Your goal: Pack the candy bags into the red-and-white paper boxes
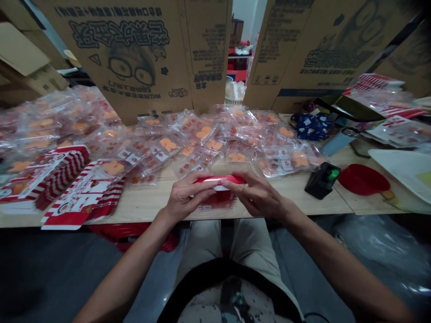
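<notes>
My left hand and my right hand both grip one clear plastic packet with a red top strip, held at the front edge of the wooden table. The fingers of both hands pinch along the red strip from either side. The lower part of the packet shows between my hands with red contents inside. Just behind it lies a spread of several clear packets with orange pieces and small red-and-white labels.
Stacks of red-and-white striped cards lie at the left front. A small black device with a green light and a red paddle sit to the right. Large printed cardboard boxes stand behind the table. A blue pouch lies at the back right.
</notes>
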### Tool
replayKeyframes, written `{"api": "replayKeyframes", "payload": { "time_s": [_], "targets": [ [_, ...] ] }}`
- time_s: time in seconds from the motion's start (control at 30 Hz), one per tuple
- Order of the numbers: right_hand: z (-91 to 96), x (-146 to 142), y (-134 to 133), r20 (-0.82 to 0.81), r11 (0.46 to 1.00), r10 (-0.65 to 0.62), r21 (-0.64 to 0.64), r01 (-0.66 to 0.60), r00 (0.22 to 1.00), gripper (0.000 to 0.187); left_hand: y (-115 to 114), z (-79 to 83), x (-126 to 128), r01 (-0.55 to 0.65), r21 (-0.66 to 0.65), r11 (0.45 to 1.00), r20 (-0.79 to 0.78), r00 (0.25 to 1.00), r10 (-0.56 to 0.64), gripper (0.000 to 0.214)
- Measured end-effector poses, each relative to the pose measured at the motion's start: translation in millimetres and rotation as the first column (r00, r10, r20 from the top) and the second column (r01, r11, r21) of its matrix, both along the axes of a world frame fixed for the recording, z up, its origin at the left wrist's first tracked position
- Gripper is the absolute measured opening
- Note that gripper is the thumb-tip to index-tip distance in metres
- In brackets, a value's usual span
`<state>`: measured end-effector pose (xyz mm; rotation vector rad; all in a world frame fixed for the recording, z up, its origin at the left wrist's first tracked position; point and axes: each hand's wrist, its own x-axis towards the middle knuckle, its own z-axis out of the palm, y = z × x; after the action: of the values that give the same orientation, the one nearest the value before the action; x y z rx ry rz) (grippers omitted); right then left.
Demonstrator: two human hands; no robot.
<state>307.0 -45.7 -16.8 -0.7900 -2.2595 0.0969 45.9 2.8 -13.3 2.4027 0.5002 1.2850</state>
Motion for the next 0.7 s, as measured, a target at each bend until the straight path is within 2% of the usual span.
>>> {"api": "replayKeyframes", "payload": {
  "time_s": [0.1,0.2,0.4,0.6,0.67,0.7],
  "targets": [
    [13.1,-6,-5,-0.11,0.981,-0.022,-0.193,0.0,0.994,0.046,-4,1.8,5,-0.086,-0.031,0.996,0.035,0.996,0.088,0.038],
    [23.0,-11,-7,-0.153,0.955,-0.074,-0.295,0.026,0.985,0.039,-6,6.9,8,-0.077,-0.112,0.991,0.044,0.996,0.083,0.025],
    [31.1,-9,-8,-0.046,0.96,-0.072,-0.274,0.057,0.996,0.031,-7,18.2,8,-0.082,-0.362,0.929,0.066,0.991,0.114,0.013],
    [34.9,-11,-10,-0.016,0.963,-0.044,-0.267,0.038,0.999,0.029,-2,26.0,-4,0.063,-0.569,0.82,0.05,0.998,-0.041,0.021],
    [31.6,-14,-10,-0.031,0.966,-0.065,-0.253,0.055,0.997,0.024,-2,26.0,-9,0.088,-0.575,0.814,0.009,0.995,-0.101,0.025],
    [28.4,-16,-10,-0.058,0.967,-0.086,-0.245,0.069,0.995,0.021,-3,25.2,-11,0.096,-0.553,0.828,-0.007,0.993,-0.12,0.026]
  ]
}}
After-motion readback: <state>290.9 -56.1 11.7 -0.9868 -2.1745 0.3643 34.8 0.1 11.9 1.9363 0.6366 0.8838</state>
